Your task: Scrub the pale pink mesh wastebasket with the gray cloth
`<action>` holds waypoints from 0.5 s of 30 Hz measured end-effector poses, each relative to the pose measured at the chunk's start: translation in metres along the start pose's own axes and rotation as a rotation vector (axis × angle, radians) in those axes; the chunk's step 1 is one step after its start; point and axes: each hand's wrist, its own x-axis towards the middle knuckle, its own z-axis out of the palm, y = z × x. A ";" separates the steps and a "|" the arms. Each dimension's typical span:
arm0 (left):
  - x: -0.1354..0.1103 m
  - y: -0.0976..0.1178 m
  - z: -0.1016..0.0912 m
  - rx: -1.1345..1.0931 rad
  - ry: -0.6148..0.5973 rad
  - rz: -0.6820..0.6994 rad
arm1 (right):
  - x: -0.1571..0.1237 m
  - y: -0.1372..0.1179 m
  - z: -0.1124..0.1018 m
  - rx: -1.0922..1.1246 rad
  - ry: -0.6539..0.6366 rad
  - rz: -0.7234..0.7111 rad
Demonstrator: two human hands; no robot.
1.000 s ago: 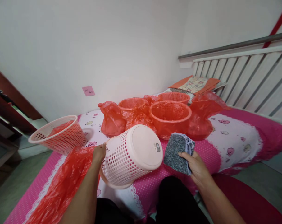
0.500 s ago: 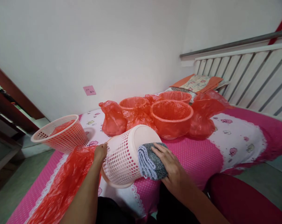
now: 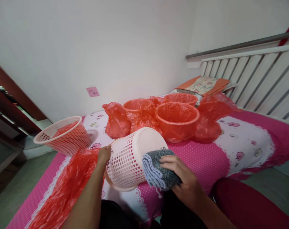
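Note:
A pale pink plastic basket with square holes lies tipped on its side, its round base turned to the right. My left hand is closed on its rim at the left. In my right hand is a folded grey cloth, pressed near the lower edge of the basket's base. The fingers bend over the cloth's top. A loose red plastic bag lies under and beside my left forearm.
Another pink basket with a red bag inside stands at left. Behind are red-bag-lined baskets and filled red bags on the flowered cover. A dark red stool is at lower right; a white railing stands beyond.
My right hand and the grey cloth have moved slightly down and to the right along the basket's base. My left hand still holds the rim, and the basket has barely shifted.

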 end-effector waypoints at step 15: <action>-0.004 0.005 0.003 -0.051 0.023 0.030 | 0.019 -0.029 0.017 -0.172 -0.122 -0.102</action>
